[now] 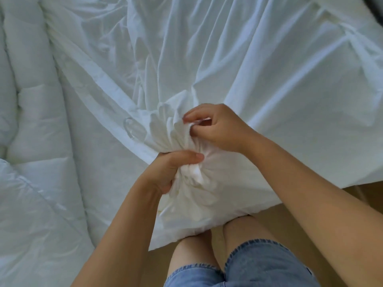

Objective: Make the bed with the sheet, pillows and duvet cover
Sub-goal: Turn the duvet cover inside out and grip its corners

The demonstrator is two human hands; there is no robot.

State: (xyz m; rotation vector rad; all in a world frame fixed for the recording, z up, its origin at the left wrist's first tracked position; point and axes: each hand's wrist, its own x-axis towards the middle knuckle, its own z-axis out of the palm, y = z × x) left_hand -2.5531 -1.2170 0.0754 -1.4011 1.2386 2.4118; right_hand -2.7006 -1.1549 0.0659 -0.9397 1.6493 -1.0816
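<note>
A white duvet cover [238, 65] lies spread and creased over the bed, its near corner gathered into a bunch at the bed's edge. My left hand [165, 172] grips the lower part of that bunch, thumb on top. Just above it, my right hand [213, 127] pinches the bunched folds with curled fingers. A quilted white duvet [33, 141] lies in thick rolls along the left side, partly under the cover. A small white loop [130, 129] sits on the cover's hem, left of my hands. No pillows are in view.
My legs in denim shorts [248, 266] stand against the bed's near edge. A tan floor [310, 204] shows at lower right beneath the hanging cover. A dark shape [376, 5] fills the top right corner.
</note>
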